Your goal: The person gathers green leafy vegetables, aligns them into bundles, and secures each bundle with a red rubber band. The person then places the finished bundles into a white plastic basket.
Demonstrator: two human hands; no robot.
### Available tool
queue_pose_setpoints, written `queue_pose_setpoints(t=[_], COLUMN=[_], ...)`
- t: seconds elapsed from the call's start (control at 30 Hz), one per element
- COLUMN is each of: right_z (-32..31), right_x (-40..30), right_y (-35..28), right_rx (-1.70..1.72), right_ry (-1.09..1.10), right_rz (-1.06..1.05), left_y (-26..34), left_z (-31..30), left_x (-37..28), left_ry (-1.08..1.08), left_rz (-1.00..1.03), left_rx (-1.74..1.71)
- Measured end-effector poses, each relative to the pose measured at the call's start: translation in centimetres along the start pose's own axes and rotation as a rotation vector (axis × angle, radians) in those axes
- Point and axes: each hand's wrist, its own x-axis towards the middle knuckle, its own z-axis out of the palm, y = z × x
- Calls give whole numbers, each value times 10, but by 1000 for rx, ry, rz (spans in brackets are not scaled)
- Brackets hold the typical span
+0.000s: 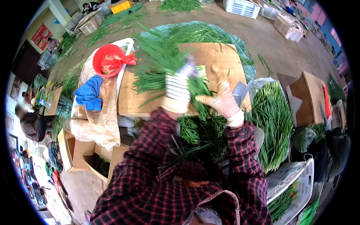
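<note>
My left hand (180, 81), in a striped knit glove, is over the wooden board (225, 56) with its fingers around a bunch of long green leafy stems (160, 53); the bunch is blurred. Pale cut stem ends (201, 73) show just right of that hand. My right hand (222, 98), in a thin pale glove, has its fingers spread above the board's right part, with nothing seen in it. A flat grey blade-like piece (240, 91) lies by its fingers. More green stems (199, 132) lie below the board's near edge, between my forearms.
Left of the board are a red bucket (108, 60) and a blue cloth (89, 92). A large pile of stems (271, 123) is at the right. Cardboard boxes (84, 157) stand lower left, a white crate (308, 180) lower right. A person (31, 123) sits far left.
</note>
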Motion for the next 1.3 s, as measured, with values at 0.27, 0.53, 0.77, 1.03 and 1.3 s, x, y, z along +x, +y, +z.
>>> queue_pose_setpoints(t=[0.27,0.53,0.77,1.03,1.3], right_z=[14,-63,-14,121,-5], right_x=[-117,-137,-98,-60,-100], right_y=[39,-12,-44,-15,-34], right_rx=[457,942,-388,512,1133], right_ry=[-465,5,-282,-47,140], right_rz=[778,763,114,263,604], left_y=[-24,-70,-89,-47,-63], left_z=[-102,-171,-179,-154,-190], left_x=[-9,-75,-89,-103,-132], left_ry=[324,635,564,453,525], left_rz=[-546,-515,-493,-454,-372], left_rx=[-1041,-920,-970,-1020,-1092])
